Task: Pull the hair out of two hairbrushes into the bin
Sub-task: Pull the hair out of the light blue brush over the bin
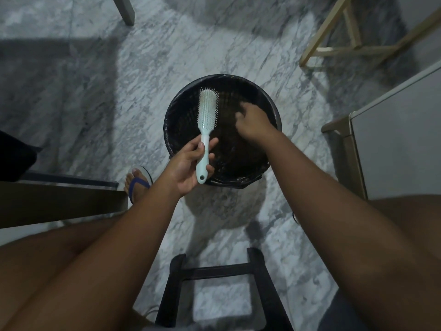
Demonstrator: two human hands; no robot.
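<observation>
Over the bin [272, 111], the hairbrush [207, 115] points away, its handle gripped by the left hand [188, 167]; the right hand [253, 123] reaches down, fingers curled loosely.

Brush [207, 120]: pale mint plastic, smooth w/ a slight sheen; thin pins, prob. metal or plastic, can't tell which. Bin [274, 111]: dark, lined w/ a crinkly glossy black plastic bag [229, 179]. Floor [155, 56]: grey-white veined marble, polished, smooth. Stool [219, 271] at floor's near edge: black, matt. Frame [353, 47] at far right corner: light bare wood, matt. Sandal [138, 182]: blue strap, rubbery look. Cabinet [393, 130] at right edge: smooth pale panel, matt.
</observation>
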